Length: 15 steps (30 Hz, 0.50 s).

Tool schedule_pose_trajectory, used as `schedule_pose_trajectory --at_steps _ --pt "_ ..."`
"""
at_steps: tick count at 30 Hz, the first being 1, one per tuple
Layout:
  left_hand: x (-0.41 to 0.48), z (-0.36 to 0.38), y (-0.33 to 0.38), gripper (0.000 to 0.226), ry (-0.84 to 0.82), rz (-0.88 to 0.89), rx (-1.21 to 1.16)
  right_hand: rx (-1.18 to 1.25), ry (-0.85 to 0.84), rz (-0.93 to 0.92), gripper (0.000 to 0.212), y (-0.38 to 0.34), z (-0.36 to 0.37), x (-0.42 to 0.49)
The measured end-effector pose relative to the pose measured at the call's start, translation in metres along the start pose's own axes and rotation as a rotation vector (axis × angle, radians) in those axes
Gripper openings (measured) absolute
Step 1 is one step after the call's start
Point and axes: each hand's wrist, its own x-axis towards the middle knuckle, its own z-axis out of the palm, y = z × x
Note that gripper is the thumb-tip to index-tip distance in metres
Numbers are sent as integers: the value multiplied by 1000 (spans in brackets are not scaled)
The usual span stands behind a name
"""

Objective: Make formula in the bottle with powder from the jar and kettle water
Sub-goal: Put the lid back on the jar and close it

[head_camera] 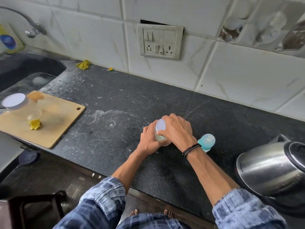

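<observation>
Gripping jar (159, 138) body with left hand (148, 140); right hand (177, 129) curls over lid (160, 125); bottle (207, 141) just right of jar, nearer right hand.

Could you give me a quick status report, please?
Left hand grips jar, right hand grips its lid. Bottle partly behind right wrist, kettle further right.

Unreadable small brand mark (242, 167) on kettle (270, 171)
</observation>
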Motion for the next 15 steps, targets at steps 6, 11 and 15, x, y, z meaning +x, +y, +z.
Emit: schedule_pose_trajectory --at_steps 6,11,15 --pt "-2 -1 3 107 -1 -7 5 4 51 7 68 1 -4 -1" --pt "0 -1 2 107 0 -8 7 5 -24 -14 62 -2 0 1" --pt "-1 -1 3 104 2 -9 -18 29 -4 37 77 -1 -4 6"
